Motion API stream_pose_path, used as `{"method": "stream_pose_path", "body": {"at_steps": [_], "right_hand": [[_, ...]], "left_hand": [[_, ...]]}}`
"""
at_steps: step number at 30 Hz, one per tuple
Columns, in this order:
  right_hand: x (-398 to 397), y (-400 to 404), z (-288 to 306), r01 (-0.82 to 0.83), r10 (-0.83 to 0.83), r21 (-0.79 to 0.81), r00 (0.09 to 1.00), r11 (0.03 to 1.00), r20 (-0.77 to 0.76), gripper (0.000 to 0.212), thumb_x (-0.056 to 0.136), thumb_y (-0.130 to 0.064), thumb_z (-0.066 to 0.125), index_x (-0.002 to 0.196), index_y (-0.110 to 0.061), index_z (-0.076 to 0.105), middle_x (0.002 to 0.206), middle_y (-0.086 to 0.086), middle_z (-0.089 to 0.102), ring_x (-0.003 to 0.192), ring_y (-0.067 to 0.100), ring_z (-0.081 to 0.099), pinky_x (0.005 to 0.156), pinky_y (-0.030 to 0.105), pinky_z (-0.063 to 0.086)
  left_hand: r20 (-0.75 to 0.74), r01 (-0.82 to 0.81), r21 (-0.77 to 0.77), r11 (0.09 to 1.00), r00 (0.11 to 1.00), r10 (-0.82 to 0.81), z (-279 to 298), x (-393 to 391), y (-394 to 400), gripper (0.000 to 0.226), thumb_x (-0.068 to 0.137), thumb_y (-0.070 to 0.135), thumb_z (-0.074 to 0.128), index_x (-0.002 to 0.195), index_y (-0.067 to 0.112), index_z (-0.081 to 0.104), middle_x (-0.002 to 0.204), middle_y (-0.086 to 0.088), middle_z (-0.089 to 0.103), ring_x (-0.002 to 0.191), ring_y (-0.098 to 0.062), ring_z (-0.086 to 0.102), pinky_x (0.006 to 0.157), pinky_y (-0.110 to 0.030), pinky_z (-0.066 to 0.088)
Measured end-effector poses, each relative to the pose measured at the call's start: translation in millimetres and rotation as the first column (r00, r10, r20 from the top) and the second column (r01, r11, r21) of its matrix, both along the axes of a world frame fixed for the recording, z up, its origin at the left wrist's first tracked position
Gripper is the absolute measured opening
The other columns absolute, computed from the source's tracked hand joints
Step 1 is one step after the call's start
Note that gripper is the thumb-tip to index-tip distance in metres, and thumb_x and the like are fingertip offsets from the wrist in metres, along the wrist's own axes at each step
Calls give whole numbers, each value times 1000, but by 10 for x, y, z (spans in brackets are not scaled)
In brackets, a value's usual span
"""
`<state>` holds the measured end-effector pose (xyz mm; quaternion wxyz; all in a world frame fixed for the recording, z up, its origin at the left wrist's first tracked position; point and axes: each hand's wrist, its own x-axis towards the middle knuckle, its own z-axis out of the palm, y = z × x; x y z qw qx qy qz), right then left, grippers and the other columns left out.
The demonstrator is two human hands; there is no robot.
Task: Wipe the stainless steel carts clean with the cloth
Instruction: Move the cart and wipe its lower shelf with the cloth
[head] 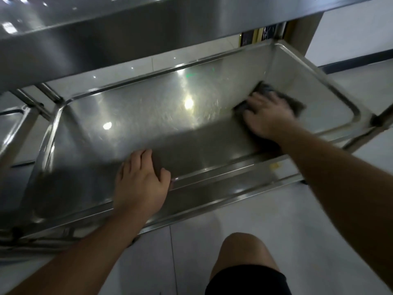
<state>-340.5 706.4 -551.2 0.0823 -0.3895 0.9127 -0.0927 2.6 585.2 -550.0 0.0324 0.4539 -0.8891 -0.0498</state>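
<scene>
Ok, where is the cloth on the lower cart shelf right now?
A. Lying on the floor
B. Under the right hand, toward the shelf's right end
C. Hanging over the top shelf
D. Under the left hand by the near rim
B: the right hand presses flat on the grey cloth near the right end of the lower shelf, while the left hand rests on the near rim with no cloth under it.

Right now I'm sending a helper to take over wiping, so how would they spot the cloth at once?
Find the cart's lower steel tray, under the top shelf. Go to its far right corner, where the right hand presses flat. The dark grey cloth under that hand is the only soft, dull thing on the shiny metal.
</scene>
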Motion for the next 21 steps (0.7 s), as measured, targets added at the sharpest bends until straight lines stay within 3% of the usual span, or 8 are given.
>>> {"method": "stream_pose_path", "body": {"at_steps": [2,5,7,10,13,17,19,21], "right_hand": [[574,-316,13,-218,217,-26,976,976,-33,72,95,-60,26,160,-33,39,169,-10,32,159,28,19,128,49,16],[1169,-484,-30,-535,535,-18,845,845,-1,75,92,-67,21,161,-42,32,170,-20,24,161,20,9,129,44,4],[1078,-421,-6,-598,599,-26,800,801,25,73,93,-69,21,161,-45,30,170,-23,21,161,15,6,129,42,1],[442,-269,10,-452,451,-13,891,892,-60,72,93,-66,29,159,-39,39,169,-14,30,159,22,19,127,48,14],[-586,-1,15,-120,120,3,990,993,-67,73,94,-70,26,159,-39,34,170,-11,28,159,25,19,127,55,14],[-1523,179,-4,205,-202,42,977,978,-61,81,88,-72,26,154,-26,35,163,6,38,151,39,31,123,66,21],[-1487,-36,-14,343,-343,-7,939,939,-8,82,87,-67,29,153,-18,40,163,12,38,152,41,27,124,64,18],[-1174,-378,30,375,-374,-32,927,927,31,77,92,-61,32,154,-16,41,165,13,35,156,41,22,125,62,15]], "left_hand": [[-13,7,4,1000,1000,-7,6,13,8,71,97,48,32,157,12,42,164,-9,39,150,-31,36,126,-48,27],[-14,8,6,1000,1000,-8,22,33,6,74,94,49,32,158,12,42,164,-8,39,152,-29,35,126,-46,26],[-8,7,11,1000,1000,-7,33,31,7,79,91,52,29,158,13,42,164,-7,39,152,-28,34,126,-46,26],[-15,7,-4,1000,1000,-7,26,21,12,80,90,53,25,157,13,44,163,-7,41,151,-28,37,126,-46,28],[-21,0,-12,1000,1000,0,11,27,14,81,90,54,25,157,13,44,163,-7,42,150,-27,38,126,-46,28],[-13,9,-13,1000,1000,-9,-14,53,-14,81,92,56,25,161,16,39,165,-5,39,152,-24,35,128,-43,25],[-5,8,0,1000,1000,-8,-22,55,-25,83,92,59,24,163,17,34,166,-4,37,154,-23,31,130,-43,24],[4,9,8,1000,1000,-9,-33,53,-29,84,92,60,22,164,17,31,167,-3,35,155,-23,29,130,-44,23]]}}
